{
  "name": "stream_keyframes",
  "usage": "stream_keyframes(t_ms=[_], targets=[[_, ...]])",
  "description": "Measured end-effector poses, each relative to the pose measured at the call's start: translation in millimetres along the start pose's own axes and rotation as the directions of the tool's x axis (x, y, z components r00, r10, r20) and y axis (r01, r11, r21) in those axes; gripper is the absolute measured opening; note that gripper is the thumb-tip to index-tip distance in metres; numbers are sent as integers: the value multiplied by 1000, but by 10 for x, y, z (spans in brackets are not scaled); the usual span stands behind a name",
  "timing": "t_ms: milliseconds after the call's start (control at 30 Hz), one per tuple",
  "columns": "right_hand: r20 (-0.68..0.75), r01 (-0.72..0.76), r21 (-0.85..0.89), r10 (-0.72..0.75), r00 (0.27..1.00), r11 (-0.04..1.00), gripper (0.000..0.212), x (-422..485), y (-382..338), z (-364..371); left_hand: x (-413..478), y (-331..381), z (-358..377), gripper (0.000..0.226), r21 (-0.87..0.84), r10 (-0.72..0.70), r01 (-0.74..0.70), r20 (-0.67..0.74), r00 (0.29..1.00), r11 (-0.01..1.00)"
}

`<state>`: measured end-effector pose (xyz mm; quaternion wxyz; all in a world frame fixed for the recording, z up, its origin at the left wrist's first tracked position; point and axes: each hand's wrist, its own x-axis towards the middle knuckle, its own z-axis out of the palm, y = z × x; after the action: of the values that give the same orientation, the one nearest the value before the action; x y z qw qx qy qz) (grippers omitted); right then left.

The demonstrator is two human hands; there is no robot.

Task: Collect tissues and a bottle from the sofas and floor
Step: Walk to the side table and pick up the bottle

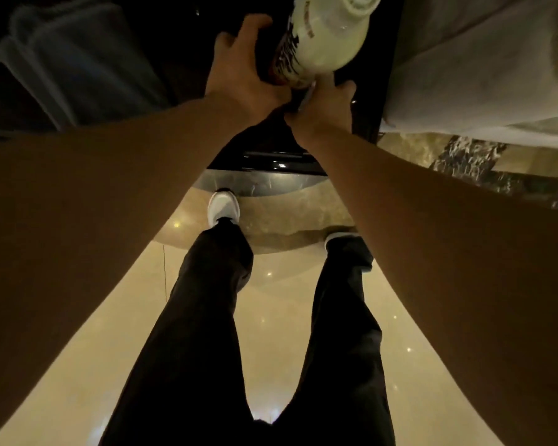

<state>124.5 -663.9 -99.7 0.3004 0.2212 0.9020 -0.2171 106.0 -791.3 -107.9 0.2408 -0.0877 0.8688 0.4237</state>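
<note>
Cream-white plastic bottle with red-and-black printed label (316, 37) held up in the dark gap between the two sofas, cap end tilted toward the lens, base end down at the hands. Left hand (242, 70) wrapped round the labelled lower body, fingers closed on it. Right hand (319, 103) pressed just under the bottle base; something thin and dark pinched there, identity unclear, so grip not determinable. No tissues visible.

Handling, judged: rigid moulded plastic, smooth, label film probably slick; contents opaque, fill level unknown, so weight uncertain. Best hold on the straight labelled section, not the tapering shoulder. One hand likely enough.

Left of the bottle: dark grey upholstered sofa (78, 62), deep in shadow. Right of the bottle: pale grey fabric sofa (484, 59). Below the bottle: glossy black furniture edge (271, 162), then polished beige marble floor (287, 304) with ceiling-light reflections, likely slippery. White sneaker (223, 206) planted near that edge. Dim lighting.
</note>
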Motion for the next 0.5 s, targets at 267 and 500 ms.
stream_keyframes(t_ms=[267, 500], targets=[[12, -136, 177, 136, 991, 975, 14, 91, 190, -182, 58, 112, 30, 75, 53, 133, -141, 144, 981, 989], [-80, -82, 280, 109, 991, 956, 22, -248, 324, -700, -378, 393, -4, 67, 220, 157, -226, 294, 943, 949]])
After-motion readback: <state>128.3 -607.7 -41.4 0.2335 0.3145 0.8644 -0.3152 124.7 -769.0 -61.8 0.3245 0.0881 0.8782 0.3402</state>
